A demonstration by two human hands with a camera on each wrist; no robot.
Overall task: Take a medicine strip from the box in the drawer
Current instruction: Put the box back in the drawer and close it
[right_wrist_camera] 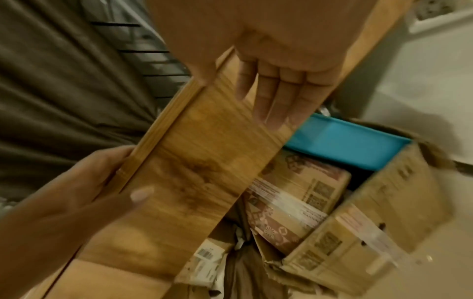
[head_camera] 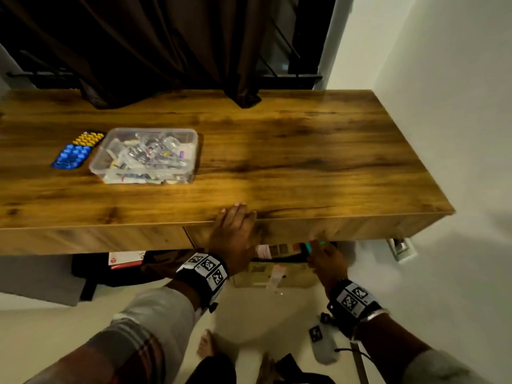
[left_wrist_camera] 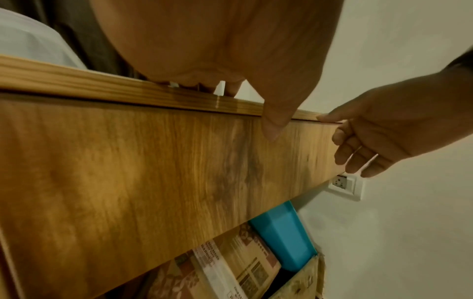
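Observation:
A clear plastic box (head_camera: 144, 156) full of medicine items stands on the wooden desk top (head_camera: 277, 151), not in a drawer. A blue strip (head_camera: 71, 156) and a yellow strip (head_camera: 88, 138) lie just left of it. The drawer front (head_camera: 291, 231) (left_wrist_camera: 128, 172) (right_wrist_camera: 199, 161) under the desk edge looks closed. My left hand (head_camera: 235, 225) (left_wrist_camera: 230, 60) (right_wrist_camera: 76, 192) rests over the desk edge, fingers on top, thumb on the drawer front. My right hand (head_camera: 324, 250) (left_wrist_camera: 371, 141) (right_wrist_camera: 279, 85) hovers with straight fingers at the drawer front's lower edge and holds nothing.
Under the desk sits an open cardboard box (head_camera: 266, 273) (right_wrist_camera: 371, 212) with packets and a teal container (left_wrist_camera: 281, 232) (right_wrist_camera: 345, 141). A wall socket (head_camera: 401, 248) (left_wrist_camera: 345, 186) is on the white wall at right. A dark curtain (head_camera: 166, 51) hangs behind the desk.

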